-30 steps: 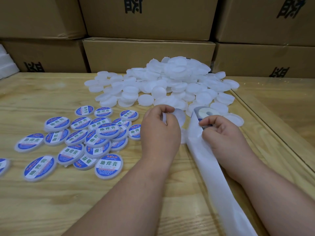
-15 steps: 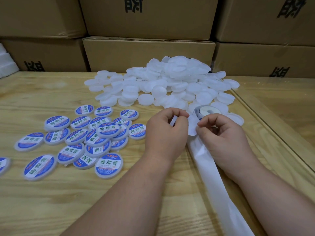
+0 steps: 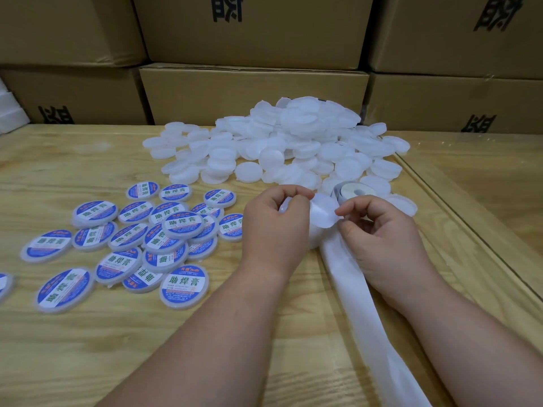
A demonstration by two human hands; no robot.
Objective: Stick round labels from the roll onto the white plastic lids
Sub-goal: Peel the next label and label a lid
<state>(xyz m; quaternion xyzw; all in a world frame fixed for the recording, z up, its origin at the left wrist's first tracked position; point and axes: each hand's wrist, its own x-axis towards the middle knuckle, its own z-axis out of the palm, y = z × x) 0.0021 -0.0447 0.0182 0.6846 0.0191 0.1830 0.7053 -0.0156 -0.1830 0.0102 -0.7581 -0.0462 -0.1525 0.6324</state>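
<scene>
Left hand (image 3: 274,230) has its grip curled round a smooth white lid (image 3: 284,206), while the right hand (image 3: 382,239) pinches a round label (image 3: 323,212), white back up, near the grainy wooden desk's (image 3: 88,348) right edge. Since a second ago the label's come off the waxy backing strip (image 3: 361,312) by the roll (image 3: 354,193) and moved toward the lid.

Blue rims, white centre bands and green characters are being displayed by the labelled lids (image 3: 183,284). A plain translucent white is being shown by the unlabelled lids (image 3: 248,171), and white by the backing strip (image 3: 363,315). Light wood grain is being presented by the table (image 3: 58,160), brown with black print by the cartons (image 3: 252,92).
</scene>
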